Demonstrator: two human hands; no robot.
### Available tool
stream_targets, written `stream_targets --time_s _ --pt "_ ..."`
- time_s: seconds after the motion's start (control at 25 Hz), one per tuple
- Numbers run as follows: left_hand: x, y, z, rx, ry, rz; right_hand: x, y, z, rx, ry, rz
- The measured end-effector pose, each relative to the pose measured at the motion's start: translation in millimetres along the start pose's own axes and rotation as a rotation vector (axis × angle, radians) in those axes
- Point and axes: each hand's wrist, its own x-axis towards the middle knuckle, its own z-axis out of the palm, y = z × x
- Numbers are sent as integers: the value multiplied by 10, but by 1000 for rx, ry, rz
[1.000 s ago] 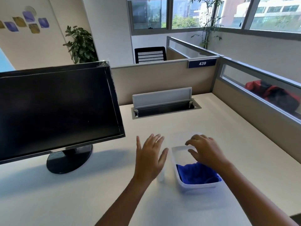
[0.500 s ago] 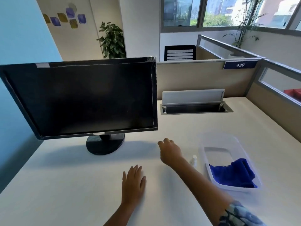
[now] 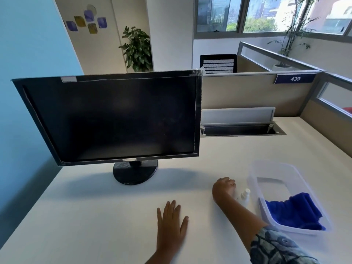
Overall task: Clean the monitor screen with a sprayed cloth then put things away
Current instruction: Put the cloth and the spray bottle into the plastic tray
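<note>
A black monitor [image 3: 114, 119] with a dark screen stands on its round base at the left of the desk. A clear plastic tub [image 3: 276, 168] sits at the right and holds a folded blue cloth [image 3: 297, 210]. A small white spray bottle [image 3: 245, 196] stands upright just left of the tub. My right hand [image 3: 223, 187] rests on the desk against the bottle's left side with its fingers curled. Its back faces me, so its grip is hidden. My left hand [image 3: 171, 221] lies flat on the desk with its fingers spread, holding nothing.
A cable tray with a raised grey flap [image 3: 238, 119] is sunk into the desk behind the tub. Beige partitions [image 3: 247, 92] close the back and right sides. A blue wall [image 3: 28, 73] runs along the left. Bare desk surface [image 3: 95, 216] lies in front of the monitor.
My right hand left the tub and crossed over to the spray bottle. My left hand dropped flat onto the desk. My view turned left, bringing the whole monitor into sight.
</note>
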Motion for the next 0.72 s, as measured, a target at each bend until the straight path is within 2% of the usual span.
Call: stream_targets --time_s 0.16,0.28,0.52,0.72 --pt "19 5 0 -22 -22 2 5 35 4 -21 -56 -21" --pt "17 27 -34 -61 -38 -13 -16 72 34 7 -31 -60" --pt "17 16 -35 -69 -48 -17 -177 111 0 153 139 -142" --pt "24 6 7 -33 -14 26 -427 240 -404 424 346 -225"
